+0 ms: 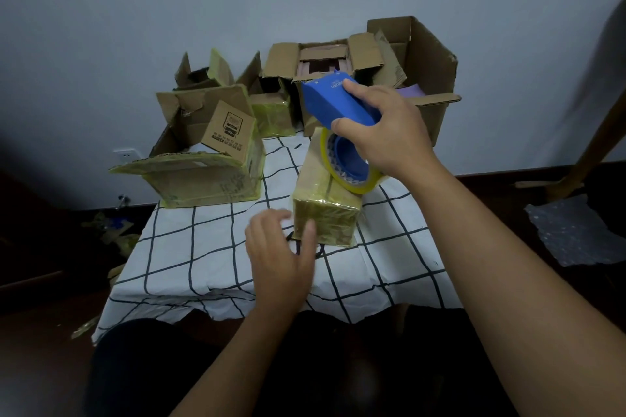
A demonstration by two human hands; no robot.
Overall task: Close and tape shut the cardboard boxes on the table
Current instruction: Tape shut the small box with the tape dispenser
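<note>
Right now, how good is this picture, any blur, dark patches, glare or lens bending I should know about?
Head view: dim and bluish overall, with floor and lower corners nearly black; the left hand is slightly motion-blurred, the right hand on the blue tape dispenser sharper; small glints on the taped small box; wide-angle bending stretches the forearms and smears the right edge.

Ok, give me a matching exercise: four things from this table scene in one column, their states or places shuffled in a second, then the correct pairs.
Things:
1. tape dispenser
2. small box
3. printed box
4. large box

States or places:
A. flaps open, at the table's left
B. closed, wrapped in yellowish tape, in front of the person
C. gripped in the right hand
D. open, at the far right by the wall

Pairs: 1-C, 2-B, 3-A, 4-D
</note>
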